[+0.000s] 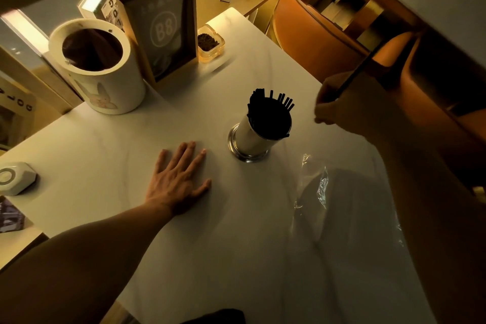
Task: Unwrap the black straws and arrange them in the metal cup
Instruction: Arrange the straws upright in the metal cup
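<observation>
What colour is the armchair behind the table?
The armchair is orange with a darker seam, seen best in the head view, the only one.

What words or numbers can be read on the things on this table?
"B8": in a circle on the dark framed sign.
Line above that circle: too blurred to read.
"GO" and more letters: on the lit box behind the sign, partly hidden.
"DOT": on the panel at far left, cut off.

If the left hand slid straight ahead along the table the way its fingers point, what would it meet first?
Probably nothing soon: the left hand lies flat, fingers aimed up and slightly right, passing left of the metal cup. Farther on stands the framed sign, though depth is unclear.
</observation>
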Motion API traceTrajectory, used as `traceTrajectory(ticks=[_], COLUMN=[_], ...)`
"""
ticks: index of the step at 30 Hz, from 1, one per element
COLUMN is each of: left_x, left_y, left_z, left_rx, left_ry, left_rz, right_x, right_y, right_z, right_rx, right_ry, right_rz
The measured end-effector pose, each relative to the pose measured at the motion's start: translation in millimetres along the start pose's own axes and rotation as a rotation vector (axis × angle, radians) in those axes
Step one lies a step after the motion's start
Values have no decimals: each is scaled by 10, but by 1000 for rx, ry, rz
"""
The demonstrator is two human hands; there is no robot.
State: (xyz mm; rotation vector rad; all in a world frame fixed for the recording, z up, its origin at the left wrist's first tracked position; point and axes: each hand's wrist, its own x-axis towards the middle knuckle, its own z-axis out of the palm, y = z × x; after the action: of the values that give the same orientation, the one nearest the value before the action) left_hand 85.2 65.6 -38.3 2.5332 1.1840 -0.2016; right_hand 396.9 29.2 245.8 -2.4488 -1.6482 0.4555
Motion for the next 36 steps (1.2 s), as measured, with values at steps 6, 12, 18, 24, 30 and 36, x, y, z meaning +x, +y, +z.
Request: traceTrajectory(ticks=[6,12,18,24,30,36], left_x=[-3,2,10,35,42,42], left_y=[-1,-9,-12,-25,-40,-38], left_z=[-5,14,36,74,109,119], left_rx=[-6,-4,-6,-7,-11,-6], left_ry=[1,1,13,0,15,25], left_rz=[3,-1,0,-9,-9,-10], right_x=[116,186,188,184,255,291], right_y=[-195,-227,-479,-603,-570,-521], right_z=[301,407,576,942,1060,1060], right_rx=[595,349,144,-32,-141,-133], right_ry=[-49,102,154,126,108,109], right_rz=[181,39,-200,-356,-356,-366])
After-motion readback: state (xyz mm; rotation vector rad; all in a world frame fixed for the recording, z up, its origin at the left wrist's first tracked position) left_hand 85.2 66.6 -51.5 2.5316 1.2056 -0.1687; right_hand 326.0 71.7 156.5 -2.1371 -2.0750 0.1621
